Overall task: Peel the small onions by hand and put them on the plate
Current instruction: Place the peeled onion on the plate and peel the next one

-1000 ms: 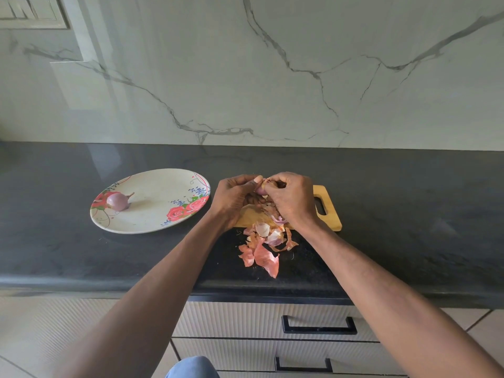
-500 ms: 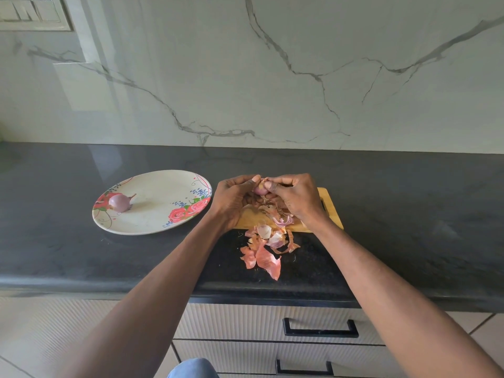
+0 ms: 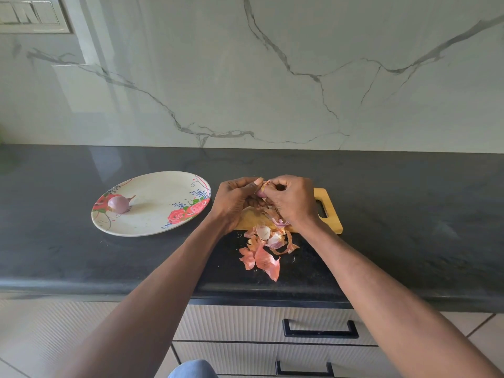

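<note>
Onions are partway done: one peeled onion (image 3: 119, 204) lies on the plate (image 3: 152, 227) at left, while both the left hand (image 3: 234, 201) and right hand (image 3: 293, 199) pinch another onion (image 3: 262, 190), half skinned, above the cutting board (image 3: 331, 214), peels (image 3: 266, 251) heaped nearer.

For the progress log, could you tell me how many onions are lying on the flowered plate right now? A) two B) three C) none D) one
D: a single purple onion lies on the left part of the plate, while the left hand and right hand hold another onion above the cutting board.
</note>
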